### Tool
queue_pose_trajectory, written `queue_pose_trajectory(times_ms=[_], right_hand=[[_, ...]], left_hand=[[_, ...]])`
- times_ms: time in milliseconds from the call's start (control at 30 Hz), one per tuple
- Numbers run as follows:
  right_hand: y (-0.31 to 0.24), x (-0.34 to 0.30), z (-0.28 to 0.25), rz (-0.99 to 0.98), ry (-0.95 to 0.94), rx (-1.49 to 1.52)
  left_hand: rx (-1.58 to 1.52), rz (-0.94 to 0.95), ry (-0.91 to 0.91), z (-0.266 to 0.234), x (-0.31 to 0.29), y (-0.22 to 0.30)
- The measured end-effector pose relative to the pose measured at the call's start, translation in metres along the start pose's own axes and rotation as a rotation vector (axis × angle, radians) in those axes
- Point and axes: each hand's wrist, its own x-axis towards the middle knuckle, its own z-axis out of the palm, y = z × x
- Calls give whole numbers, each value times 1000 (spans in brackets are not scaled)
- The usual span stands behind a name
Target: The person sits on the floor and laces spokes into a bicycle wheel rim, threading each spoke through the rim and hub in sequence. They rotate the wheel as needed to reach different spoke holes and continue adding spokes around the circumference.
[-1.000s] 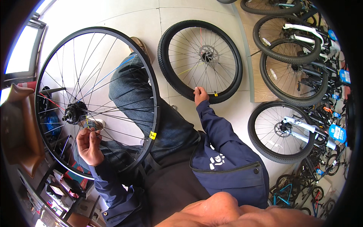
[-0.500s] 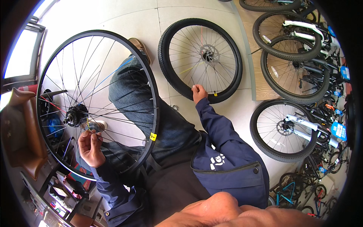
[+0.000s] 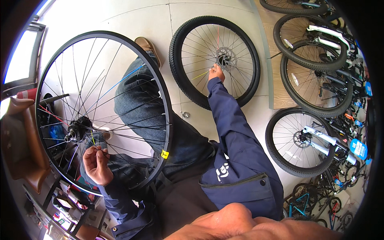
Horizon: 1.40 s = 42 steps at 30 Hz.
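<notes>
Two hands at two spoked wheels

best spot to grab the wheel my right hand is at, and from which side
Probably hold this wheel by the near edge of its tyre, coming from your body's side: that thick, knobbly band faces you and curves evenly, whereas the spokes are thin and the disc rotor surrounds the hub.

Yellow spoke, black rim
</notes>
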Motion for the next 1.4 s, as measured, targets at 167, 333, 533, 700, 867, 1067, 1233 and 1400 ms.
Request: queue_pose_trajectory(times_ms=[167, 333, 533, 700, 867, 1067, 1233, 1400], right_hand=[[-11, -20, -10, -30, 10, 19], [-12, -33, -13, -36, -9, -26], [-5, -30, 1, 94, 75, 160], [-9, -13, 7, 289, 72, 211], [30, 13, 24, 340, 6, 139], [116, 81, 52, 70, -428, -615], [129, 74, 54, 146, -288, -82], [87, 57, 37, 202, -265, -144]], left_hand=[[33, 34, -27, 1, 0, 2], [58, 24, -23, 2, -1, 5], [70, 31, -20, 2, -2, 6], [81, 24, -8, 1, -3, 6], [41, 15, -2, 8, -3, 11], [249, -45, 55, 22, -11, 22], [-5, -103, 22, 36, -9, 24], [-34, -101, 20, 40, -11, 27]])
